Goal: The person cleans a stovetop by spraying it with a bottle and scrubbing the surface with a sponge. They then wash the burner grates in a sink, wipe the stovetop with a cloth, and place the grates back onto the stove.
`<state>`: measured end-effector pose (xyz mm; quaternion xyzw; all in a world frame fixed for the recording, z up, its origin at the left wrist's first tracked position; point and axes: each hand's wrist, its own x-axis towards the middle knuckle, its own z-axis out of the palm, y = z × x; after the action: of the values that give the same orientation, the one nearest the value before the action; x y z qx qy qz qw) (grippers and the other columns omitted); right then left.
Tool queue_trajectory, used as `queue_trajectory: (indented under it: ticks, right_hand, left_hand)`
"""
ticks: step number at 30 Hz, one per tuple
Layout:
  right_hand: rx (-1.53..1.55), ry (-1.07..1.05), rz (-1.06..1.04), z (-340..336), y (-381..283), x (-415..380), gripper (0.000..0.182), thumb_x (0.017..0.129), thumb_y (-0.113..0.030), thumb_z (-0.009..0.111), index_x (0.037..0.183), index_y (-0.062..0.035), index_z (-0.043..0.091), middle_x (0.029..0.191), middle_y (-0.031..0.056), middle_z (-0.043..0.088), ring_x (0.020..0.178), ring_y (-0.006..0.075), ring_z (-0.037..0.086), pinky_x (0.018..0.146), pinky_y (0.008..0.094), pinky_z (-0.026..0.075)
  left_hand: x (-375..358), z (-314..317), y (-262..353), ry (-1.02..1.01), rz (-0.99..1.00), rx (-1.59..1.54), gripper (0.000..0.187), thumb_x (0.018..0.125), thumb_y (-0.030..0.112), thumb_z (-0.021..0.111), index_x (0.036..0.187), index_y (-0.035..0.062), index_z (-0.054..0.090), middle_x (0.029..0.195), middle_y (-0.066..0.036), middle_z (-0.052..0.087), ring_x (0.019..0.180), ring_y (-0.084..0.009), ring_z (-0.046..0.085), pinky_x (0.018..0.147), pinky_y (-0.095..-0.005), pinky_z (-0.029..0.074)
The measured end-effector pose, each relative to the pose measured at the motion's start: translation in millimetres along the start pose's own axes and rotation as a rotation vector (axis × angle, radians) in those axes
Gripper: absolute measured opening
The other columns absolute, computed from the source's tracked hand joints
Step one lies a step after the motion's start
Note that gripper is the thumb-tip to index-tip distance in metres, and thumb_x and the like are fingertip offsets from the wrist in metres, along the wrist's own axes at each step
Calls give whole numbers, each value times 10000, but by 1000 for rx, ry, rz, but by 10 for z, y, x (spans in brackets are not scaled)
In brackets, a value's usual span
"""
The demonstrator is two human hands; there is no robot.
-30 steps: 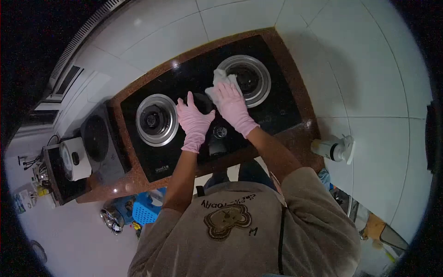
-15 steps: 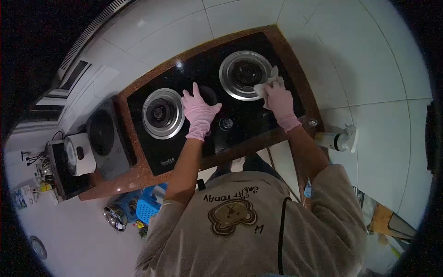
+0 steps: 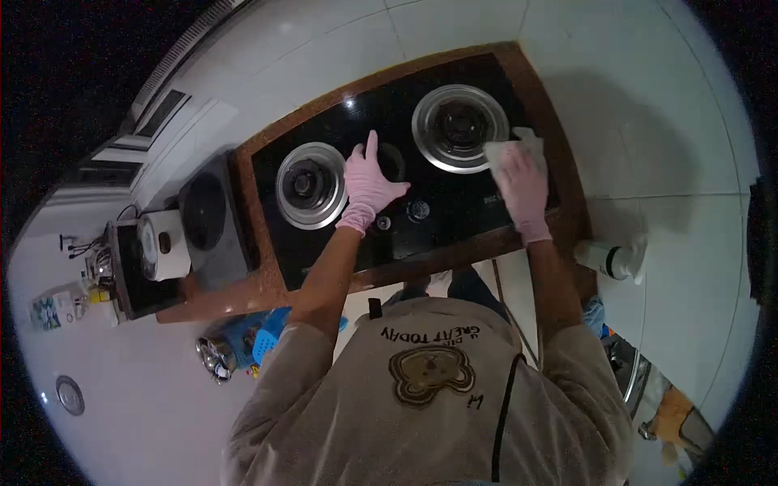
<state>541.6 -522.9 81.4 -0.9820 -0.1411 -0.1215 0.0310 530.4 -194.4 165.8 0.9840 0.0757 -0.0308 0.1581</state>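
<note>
Both hands wear pink gloves over a black glass gas hob [image 3: 454, 219]. My right hand [image 3: 521, 182] presses a pale wiping cloth [image 3: 531, 143] on the glass, at the right edge of the right burner [image 3: 460, 128]. The cloth sticks out past the fingertips; the rest is hidden under the palm. My left hand [image 3: 371, 185] lies spread beside the left burner [image 3: 311, 186], its thumb pointing right and nothing in it. Two control knobs sit near it, the larger knob [image 3: 417, 211] to the right of the thumb.
A brown stone counter edge [image 3: 559, 130] frames the hob. At the right stands a spray bottle [image 3: 612, 259]. Leftwards are a dark single cooker plate [image 3: 212, 223] and a white rice cooker [image 3: 164, 245]. A blue basket [image 3: 271, 336] is below the counter. White tiled walls rise behind.
My right hand has moved with the cloth from the right burner's lower rim to beyond its right side. My left hand stays spread by the left burner. The whole view has shifted slightly.
</note>
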Motion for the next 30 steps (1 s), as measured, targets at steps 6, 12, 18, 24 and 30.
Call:
queue_trajectory:
  ticks: [6,12,18,24,30]
  right_hand:
    - [386,50,335,106,-68,-70,256,979,-190,575,1157,-28,663,1205,193,652,1077,365,618,898,459,510]
    - [1309,100,868,-340,-201,-240,305,1049,-299,561,1208,-47,628,1097,84,649,969,215,614,870,364,499]
    - [1898,149,963,-1303,-511,-32,271,1045,-262,581,1216,-54,611,1070,22,641,934,124,605,819,287,506]
    - [781,290,-96,-1527,-1240,291,317,926,-133,595,1229,-93,678,1368,115,615,1319,420,493,1150,526,325]
    - [1008,188,50,-1319,-1387,668,350,958,-182,554,1280,-116,674,1448,101,556,1379,424,432,1159,521,310]
  left_hand:
    - [24,34,49,109,69,-141,1318,541,432,939,1605,135,218,1476,-304,391,1327,-433,449,1131,-467,389]
    - [6,34,439,-194,3,-1336,934,803,387,809,1564,129,335,1440,-161,475,1308,-304,494,1093,-426,436]
    - [-159,-73,829,-570,-485,-2104,777,824,599,697,1441,168,504,1425,-125,532,1253,-361,549,1031,-649,442]
    - [-189,621,924,-586,691,-2446,640,1021,494,457,1574,204,315,1631,-89,299,1477,-301,301,1250,-457,206]
    - [-59,425,872,-720,-39,-2873,598,1062,407,401,1589,160,264,1621,-89,302,1466,-290,311,1241,-439,207]
